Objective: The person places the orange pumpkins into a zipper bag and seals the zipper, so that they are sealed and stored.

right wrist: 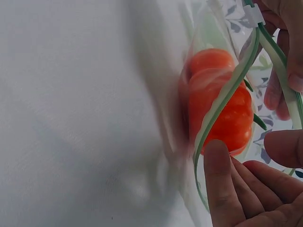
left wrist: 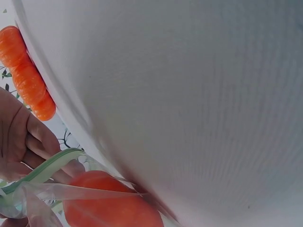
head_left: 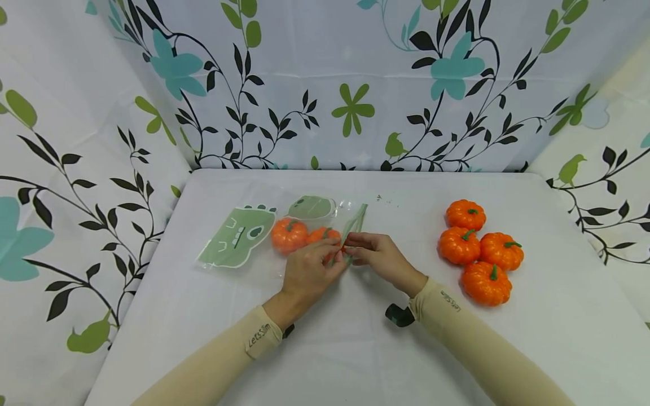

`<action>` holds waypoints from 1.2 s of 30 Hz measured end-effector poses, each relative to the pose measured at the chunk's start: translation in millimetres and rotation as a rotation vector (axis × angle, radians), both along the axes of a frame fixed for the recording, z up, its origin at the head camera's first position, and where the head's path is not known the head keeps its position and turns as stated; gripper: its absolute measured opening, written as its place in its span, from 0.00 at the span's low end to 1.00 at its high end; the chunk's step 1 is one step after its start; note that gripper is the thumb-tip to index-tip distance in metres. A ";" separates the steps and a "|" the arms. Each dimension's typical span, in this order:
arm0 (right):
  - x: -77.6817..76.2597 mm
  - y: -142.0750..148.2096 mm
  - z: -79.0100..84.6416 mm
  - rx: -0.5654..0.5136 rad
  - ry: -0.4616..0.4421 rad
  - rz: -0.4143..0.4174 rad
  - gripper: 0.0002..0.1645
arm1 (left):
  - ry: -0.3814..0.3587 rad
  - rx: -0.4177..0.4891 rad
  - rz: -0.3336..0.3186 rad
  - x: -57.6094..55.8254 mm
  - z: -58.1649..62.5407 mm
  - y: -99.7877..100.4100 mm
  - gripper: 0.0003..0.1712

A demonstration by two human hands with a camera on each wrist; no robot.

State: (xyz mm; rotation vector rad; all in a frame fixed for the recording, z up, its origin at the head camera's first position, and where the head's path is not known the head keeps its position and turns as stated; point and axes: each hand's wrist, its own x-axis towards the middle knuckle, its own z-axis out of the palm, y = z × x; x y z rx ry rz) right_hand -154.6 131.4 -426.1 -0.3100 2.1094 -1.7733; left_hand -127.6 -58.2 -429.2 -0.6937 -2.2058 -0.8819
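A clear zip bag printed with a green cartoon creature lies on the table. Small orange pumpkins show through its plastic. My left hand pinches the green zip edge close to a white slider. At the mouth, my right hand has its fingers extended and touches the zip strip; its thumb and index finger stand apart. The strip curves across the right fingers in the left wrist view. Two lips of the mouth spread apart around a pumpkin in the right wrist view.
Several orange pumpkins with green stems sit grouped on the right of the white table. A patterned curtain hangs behind and at both sides. Dark wrist-camera parts show below the right wrist.
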 end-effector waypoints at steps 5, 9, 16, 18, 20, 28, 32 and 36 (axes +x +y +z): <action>-3.2 -6.5 -1.0 -0.029 0.005 0.036 0.25 | 0.001 0.015 -0.015 -0.1 -0.4 -0.6 0.08; -6.7 -11.3 -2.8 -0.032 -0.015 0.061 0.24 | 0.002 0.019 -0.029 0.3 -0.9 -1.1 0.09; -13.4 -19.2 -9.0 -0.002 -0.013 0.122 0.21 | -0.002 0.020 -0.039 2.6 -1.2 -1.4 0.08; -14.7 -21.8 -10.3 0.002 -0.006 0.156 0.22 | -0.005 0.016 -0.035 3.6 -1.2 -1.4 0.08; -15.5 -24.1 -11.1 0.001 0.005 0.189 0.25 | -0.008 0.015 -0.034 3.9 -1.4 -1.4 0.07; -8.4 -16.1 -7.2 0.044 0.027 0.148 0.20 | -0.014 0.017 -0.023 3.8 -1.3 -2.4 0.08; 1.2 1.2 2.3 0.082 0.077 0.107 0.23 | -0.032 0.010 -0.023 2.8 -0.9 -3.9 0.09; 14.2 25.9 13.2 0.160 0.157 0.051 0.30 | -0.054 -0.015 -0.015 3.2 -0.6 -4.8 0.08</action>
